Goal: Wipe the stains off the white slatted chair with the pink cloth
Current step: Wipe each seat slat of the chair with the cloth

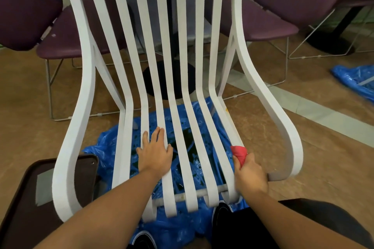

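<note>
1. Grip: the bunched pink fabric cloth (239,154) is clenched in the right hand (250,174), with only its tip showing above the curled fingers. It is pressed against the outermost right slat of the white slatted metal chair (88,66), near the seat's front edge.
2. The left hand (154,152) is laid flat, fingers straight and grasping nothing, across the middle seat slats. Its pressure is judged to steady the chair while the other side is rubbed.
3. Wiping of the right-hand slat appears to be the step in hand. A small yellowish spot (226,109) is seen farther up that slat, close to the bend into the backrest, so strokes would best be run along the slat's length toward it, not across.
4. More of the cloth should be exposed. With so little fabric showing, knuckles rather than cloth may be dragged over the surface.
5. The slat's edges and underside should be wrapped by the cloth as well, since drips are likely to collect there.
6. Discoloured marks are visible on the thin white crossbar (182,196) under the seat front; these remain to be treated.
7. A crumpled blue plastic sheet (109,147) is spread on the floor beneath, with dark liquid pooled on it, so the cloth should not be allowed to dip between the slats.
</note>
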Motion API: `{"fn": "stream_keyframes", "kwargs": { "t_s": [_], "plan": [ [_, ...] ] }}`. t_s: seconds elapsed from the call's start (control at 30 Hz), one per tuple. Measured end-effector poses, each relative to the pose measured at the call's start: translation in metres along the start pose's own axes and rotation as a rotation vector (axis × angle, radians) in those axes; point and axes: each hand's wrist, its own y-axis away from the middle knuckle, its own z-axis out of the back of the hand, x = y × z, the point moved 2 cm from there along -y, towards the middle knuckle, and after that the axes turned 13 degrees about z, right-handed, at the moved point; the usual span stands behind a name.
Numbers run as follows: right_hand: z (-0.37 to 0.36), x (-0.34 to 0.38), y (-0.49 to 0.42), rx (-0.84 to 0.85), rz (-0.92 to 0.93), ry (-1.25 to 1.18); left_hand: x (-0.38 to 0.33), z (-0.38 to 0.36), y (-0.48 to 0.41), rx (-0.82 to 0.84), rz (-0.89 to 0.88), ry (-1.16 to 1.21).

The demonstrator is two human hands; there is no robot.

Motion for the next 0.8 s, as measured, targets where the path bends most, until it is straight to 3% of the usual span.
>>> {"fn": "stream_keyframes", "kwargs": {
  "t_s": [0.27,0.43,0.53,0.8],
  "plan": [
    [-0.02,-0.015,0.049,-0.274,-0.11,-0.284,0.0,0.0,0.0,0.006,-0.002,-0.003],
    [-0.02,-0.013,0.051,-0.303,-0.128,-0.26,0.0,0.0,0.0,0.002,-0.003,-0.022],
    [-0.014,-0.01,0.044,-0.231,-0.111,-0.195,-0.001,-0.001,0.0,0.003,-0.003,-0.03],
    [0.006,0.006,-0.011,0.23,-0.095,0.006,-0.002,-0.001,0.002,0.002,-0.003,-0.055]
  ]
}}
